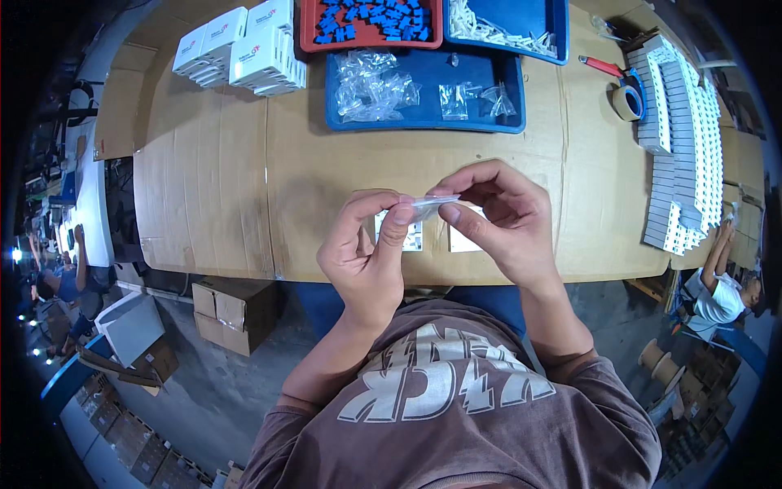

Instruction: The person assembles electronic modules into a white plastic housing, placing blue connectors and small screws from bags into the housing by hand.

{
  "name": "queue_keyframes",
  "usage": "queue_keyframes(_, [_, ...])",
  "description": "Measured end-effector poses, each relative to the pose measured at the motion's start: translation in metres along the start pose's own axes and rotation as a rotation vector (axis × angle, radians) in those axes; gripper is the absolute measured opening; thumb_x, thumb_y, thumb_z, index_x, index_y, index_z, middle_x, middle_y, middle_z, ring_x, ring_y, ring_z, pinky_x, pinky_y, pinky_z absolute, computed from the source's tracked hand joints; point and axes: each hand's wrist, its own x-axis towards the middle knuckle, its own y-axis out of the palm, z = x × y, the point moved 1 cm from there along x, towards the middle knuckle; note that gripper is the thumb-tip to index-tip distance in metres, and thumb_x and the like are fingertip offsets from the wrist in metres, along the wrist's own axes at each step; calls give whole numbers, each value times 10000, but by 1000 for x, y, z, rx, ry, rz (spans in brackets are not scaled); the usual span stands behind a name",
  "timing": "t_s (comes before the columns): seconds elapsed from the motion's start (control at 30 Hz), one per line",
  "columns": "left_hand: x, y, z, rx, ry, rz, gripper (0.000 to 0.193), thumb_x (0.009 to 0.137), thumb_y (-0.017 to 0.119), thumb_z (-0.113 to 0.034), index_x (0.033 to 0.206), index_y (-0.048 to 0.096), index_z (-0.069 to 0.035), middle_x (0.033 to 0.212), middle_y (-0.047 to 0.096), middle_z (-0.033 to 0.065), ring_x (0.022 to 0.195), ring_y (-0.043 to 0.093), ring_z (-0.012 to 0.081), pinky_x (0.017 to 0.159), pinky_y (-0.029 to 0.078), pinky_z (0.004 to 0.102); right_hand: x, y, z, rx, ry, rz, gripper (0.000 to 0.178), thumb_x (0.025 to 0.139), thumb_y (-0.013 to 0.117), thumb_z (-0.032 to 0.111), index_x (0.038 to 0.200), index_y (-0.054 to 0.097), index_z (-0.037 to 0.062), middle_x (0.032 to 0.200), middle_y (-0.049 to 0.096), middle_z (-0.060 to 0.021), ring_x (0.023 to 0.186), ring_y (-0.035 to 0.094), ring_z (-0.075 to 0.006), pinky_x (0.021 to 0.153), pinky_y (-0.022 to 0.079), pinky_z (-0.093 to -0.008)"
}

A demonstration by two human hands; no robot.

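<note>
A clear bag [427,209] is held up between the hands, over the near part of the surface [212,187]. The left hand [364,259] pinches its left end between thumb and forefinger; the right hand [507,224] pinches the right end, thumb below. Beneath them, two pale pieces, partly hidden, lie side by side. Beyond, a blue tray [430,63] holds more clear bags. Behind it, a red tray [371,45] carries blue parts and another blue tray [563,28] white ones. White boxes [265,59] stand left; a tape roll [626,104] and white stacks [683,151] lie right.
</note>
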Motion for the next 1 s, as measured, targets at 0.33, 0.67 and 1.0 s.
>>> queue_keyframes(0.33, [-11, 2, 1, -86, 144, -5, 166, 969, 725, -71, 1061, 649, 44, 1044, 646, 115, 961, 622, 167, 877, 487, 283, -16, 0, 5, 136, 45, 86, 152, 911, 759, -10, 1047, 705, -48, 1030, 733, -119, 981, 699, -171, 882, 567, -310])
queue_keyframes(0.67, [-19, -10, -16, 30, 204, 97, 179, 936, 767, -92, 1029, 675, 31, 1008, 660, 87, 935, 630, 151, 870, 496, 282, -29, 5, 15, 55, 61, 99, 94, 928, 732, -26, 1014, 698, -43, 994, 732, -90, 928, 694, -135, 824, 568, -269])
queue_keyframes(1.0, [-33, -17, -18, 23, 206, 156, 104, 952, 733, -43, 1011, 686, 28, 991, 673, 76, 889, 631, 141, 815, 501, 274, -43, 17, 12, 17, -25, 137, 93, 951, 714, -1, 1029, 696, -47, 1005, 706, -76, 953, 669, -131, 862, 545, -288])
